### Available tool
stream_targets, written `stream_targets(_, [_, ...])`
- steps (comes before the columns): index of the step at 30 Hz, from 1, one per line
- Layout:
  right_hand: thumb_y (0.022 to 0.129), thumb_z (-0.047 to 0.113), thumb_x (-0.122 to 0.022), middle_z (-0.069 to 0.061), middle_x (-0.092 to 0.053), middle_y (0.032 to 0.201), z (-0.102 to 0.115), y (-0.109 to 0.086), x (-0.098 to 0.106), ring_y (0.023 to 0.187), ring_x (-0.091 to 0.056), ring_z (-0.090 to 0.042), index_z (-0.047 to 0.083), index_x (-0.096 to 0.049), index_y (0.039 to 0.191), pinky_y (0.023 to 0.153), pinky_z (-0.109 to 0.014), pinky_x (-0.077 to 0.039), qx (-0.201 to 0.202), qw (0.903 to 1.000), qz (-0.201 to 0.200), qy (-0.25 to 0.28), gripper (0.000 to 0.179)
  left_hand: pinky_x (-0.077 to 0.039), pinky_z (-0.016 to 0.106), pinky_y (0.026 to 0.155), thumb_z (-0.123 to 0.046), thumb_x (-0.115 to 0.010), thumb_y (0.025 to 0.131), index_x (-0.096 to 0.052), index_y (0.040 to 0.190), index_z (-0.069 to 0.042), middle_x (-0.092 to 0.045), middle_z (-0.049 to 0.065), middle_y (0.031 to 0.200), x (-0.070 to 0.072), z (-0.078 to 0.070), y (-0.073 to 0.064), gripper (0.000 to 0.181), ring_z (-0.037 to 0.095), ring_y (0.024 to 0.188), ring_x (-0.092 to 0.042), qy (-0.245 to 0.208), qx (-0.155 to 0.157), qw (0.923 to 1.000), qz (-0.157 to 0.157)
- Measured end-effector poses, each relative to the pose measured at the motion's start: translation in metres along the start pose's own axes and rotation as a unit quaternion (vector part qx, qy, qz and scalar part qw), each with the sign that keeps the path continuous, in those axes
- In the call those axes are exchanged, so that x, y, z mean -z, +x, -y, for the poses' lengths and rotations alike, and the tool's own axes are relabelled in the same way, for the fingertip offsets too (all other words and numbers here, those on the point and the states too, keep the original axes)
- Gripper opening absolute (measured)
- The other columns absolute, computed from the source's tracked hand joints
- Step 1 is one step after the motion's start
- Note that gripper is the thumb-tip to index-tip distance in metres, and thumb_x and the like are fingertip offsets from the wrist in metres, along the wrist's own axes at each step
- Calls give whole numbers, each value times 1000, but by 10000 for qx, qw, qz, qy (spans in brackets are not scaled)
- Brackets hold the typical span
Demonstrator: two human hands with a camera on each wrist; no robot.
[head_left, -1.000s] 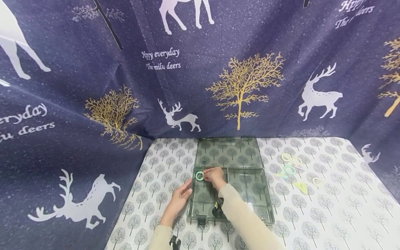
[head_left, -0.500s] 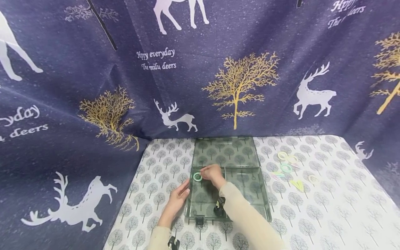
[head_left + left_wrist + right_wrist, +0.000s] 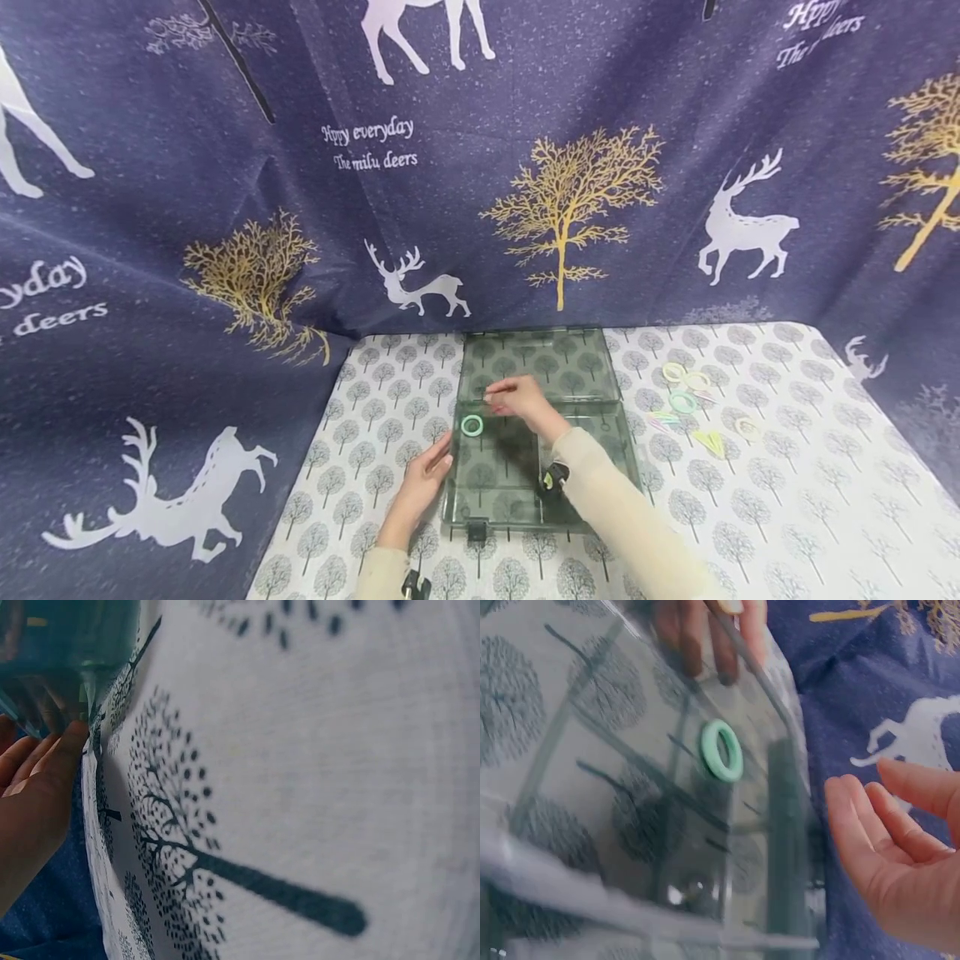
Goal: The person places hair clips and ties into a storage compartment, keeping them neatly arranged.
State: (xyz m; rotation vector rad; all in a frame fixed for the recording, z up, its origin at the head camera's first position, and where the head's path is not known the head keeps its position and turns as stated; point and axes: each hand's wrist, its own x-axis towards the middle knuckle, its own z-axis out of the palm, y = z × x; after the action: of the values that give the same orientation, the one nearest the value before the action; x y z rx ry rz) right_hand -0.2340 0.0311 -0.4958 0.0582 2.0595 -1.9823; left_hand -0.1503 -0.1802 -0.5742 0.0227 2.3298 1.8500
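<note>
A mint-green ring (image 3: 472,426), which looks like a hair tie, lies in the back left corner of a clear, grey-green plastic box (image 3: 448,500). Just above the box's back edge hovers my right hand (image 3: 519,398), its relaxed fingers holding nothing. The right wrist view shows those fingers (image 3: 849,825) apart from the ring (image 3: 721,750). My left hand (image 3: 423,475) rests against the box's left wall with fingers extended. In the left wrist view the fingertips (image 3: 71,735) touch the box's lower side (image 3: 67,645).
The box's see-through lid (image 3: 540,358) lies folded back toward the curtain (image 3: 450,208). On the tree-print cloth at right lie another mint-green ring (image 3: 682,403), several pale yellow rings (image 3: 673,372), a yellow V-shaped piece (image 3: 709,444) and small multicoloured strips (image 3: 662,422).
My right hand has let go of the mint-green ring and lifted up and back from it. The ring stays in the box's corner. My left hand keeps its place at the wall.
</note>
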Motion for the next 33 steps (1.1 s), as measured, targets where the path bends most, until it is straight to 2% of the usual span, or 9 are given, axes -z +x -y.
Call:
stream_targets(6, [86,-1,-66,-22,-69,104,12,1,29,87,-69,-23,-11,-65,111,87,-41,-58,131,9995,-250,-142,27,-31,38,112,-10,-50,99,-41,146,-10,-41,12,148,2,1,-1,48,31,137,-37,45,-18,10000,40])
stream_targets(11, [87,0,-66,-24,-68,108,17,2,63,84,-69,-17,-12,-62,114,87,-37,-58,484,9970,-549,-234,29,-30,39,113,-11,-50,99,-41,146,-10,-41,13,148,3,2,-2,48,32,137,-37,113,-57,9999,35])
stream_targets(15, [88,2,-66,-23,-67,111,18,0,94,79,-68,-10,-10,-61,118,86,-32,-58,604,9943,-822,-311,33,-29,40,113,-12,-51,99,-41,146,-11,-41,12,148,2,3,-2,48,31,137,-37,85,-49,9999,54])
stream_targets(21, [92,5,-64,-24,-66,112,14,-4,136,78,-65,-1,-15,-53,124,85,-26,-57,865,9914,-982,-52,39,-30,39,113,-10,-51,98,-42,145,-9,-42,13,147,2,1,-1,48,32,136,-39,22,-80,10000,17])
stream_targets(24, [93,8,-63,-20,-67,112,9,-9,155,78,-64,2,-15,-52,126,82,-20,-57,901,9896,-1119,-101,42,-29,41,113,-11,-51,99,-41,146,-10,-42,13,148,2,1,-1,48,32,136,-38,79,-74,9999,41])
stream_targets(26, [93,12,-64,-19,-66,115,4,-12,168,81,-64,2,-14,-52,127,82,-19,-56,905,9881,-1211,-266,44,-28,41,114,-13,-51,99,-41,146,-12,-41,12,148,2,2,-1,48,31,137,-37,81,-48,9999,52])
stream_targets(30, [94,16,-63,-24,-60,125,-7,-19,192,90,-66,-2,-10,-51,131,91,-26,-55,939,9839,-1365,-672,46,-27,43,114,-12,-50,99,-39,146,-9,-39,15,149,2,-1,-3,48,34,137,-36,70,-88,9999,120])
stream_targets(33, [95,19,-62,-25,-55,130,-15,-27,211,89,-63,3,-5,-51,133,95,-30,-53,933,9789,-1500,-1024,46,-28,43,114,-11,-49,99,-39,146,-8,-39,15,148,2,-1,-3,48,34,137,-36,28,-76,9999,119])
